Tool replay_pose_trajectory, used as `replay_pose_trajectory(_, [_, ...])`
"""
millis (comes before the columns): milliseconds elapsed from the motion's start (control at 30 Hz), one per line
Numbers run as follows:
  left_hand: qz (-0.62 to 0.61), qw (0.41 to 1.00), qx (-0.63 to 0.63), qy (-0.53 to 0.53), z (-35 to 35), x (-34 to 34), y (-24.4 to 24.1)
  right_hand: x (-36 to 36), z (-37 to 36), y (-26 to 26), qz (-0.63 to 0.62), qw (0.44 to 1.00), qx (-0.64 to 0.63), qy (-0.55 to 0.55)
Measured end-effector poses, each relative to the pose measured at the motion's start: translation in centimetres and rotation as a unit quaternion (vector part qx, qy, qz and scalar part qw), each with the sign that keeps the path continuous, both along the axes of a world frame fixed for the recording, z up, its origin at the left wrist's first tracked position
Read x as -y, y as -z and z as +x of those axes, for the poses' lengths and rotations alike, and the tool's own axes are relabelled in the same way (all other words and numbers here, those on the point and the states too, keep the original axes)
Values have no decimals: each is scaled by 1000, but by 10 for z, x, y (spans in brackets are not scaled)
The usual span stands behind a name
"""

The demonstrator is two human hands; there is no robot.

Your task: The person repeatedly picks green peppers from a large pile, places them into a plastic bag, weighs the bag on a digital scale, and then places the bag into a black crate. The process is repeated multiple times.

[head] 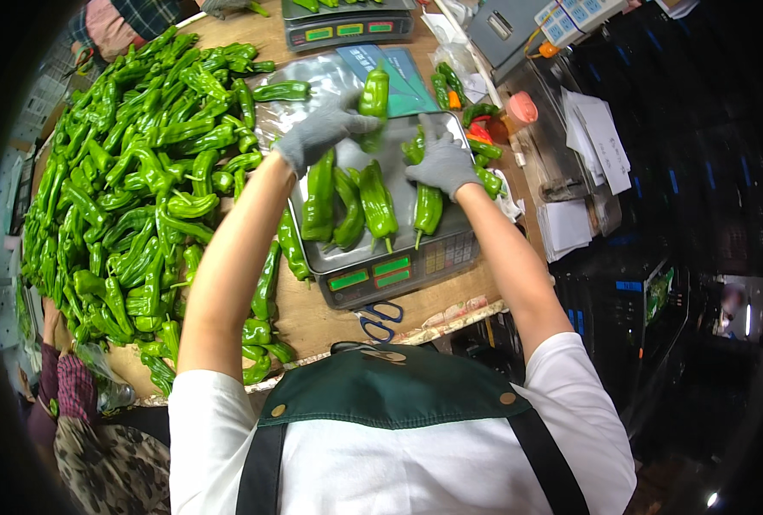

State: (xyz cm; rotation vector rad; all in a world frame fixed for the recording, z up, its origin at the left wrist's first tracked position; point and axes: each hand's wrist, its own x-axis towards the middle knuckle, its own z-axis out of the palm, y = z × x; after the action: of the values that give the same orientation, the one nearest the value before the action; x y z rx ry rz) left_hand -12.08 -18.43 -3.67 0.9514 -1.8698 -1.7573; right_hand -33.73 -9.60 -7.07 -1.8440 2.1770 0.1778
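My left hand (pixel 330 129), in a grey knit glove, holds a green pepper (pixel 374 93) upright over the steel pan (pixel 402 219) of a digital scale. My right hand (pixel 444 158), gloved alike, is over the pan's right side. Its thumb and fingers lie around a partly hidden green pepper (pixel 412 149); whether they grip it I cannot tell. Another pepper (pixel 428 211) pokes out below that hand. Three peppers lie side by side on the left of the pan, one of them a broad pepper (pixel 377 199). Green displays (pixel 391 266) are lit on the scale's front.
A large heap of green peppers (pixel 136 174) covers the table's left. Blue-handled scissors (pixel 381 320) lie before the scale. Beyond it are plastic bags (pixel 291 112) and a second scale (pixel 349 29). Red and green peppers (pixel 480 133) lie right. Other people (pixel 75 386) stand at the left.
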Motion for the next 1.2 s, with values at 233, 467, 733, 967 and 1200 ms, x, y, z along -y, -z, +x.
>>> replay_pose_trajectory(233, [375, 809, -453, -4, 10, -90, 3, -19, -17, -79, 72, 584, 782, 206])
replay_pose_trajectory(467, [613, 603, -509, -30, 5, -100, 8, -45, -20, -87, 81, 421, 878, 211])
replay_pose_trajectory(733, [445, 810, -376, -71, 25, -120, -3, -28, -43, -72, 122, 452, 866, 177])
replay_pose_trajectory(967, [-227, 909, 122, -327, 33, -131, 12, -22, -36, -78, 126, 575, 796, 142])
replay_pose_trajectory(1200, [-291, 885, 224, -287, 23, -148, 24, -12, 16, -25, -58, 994, 30, -83])
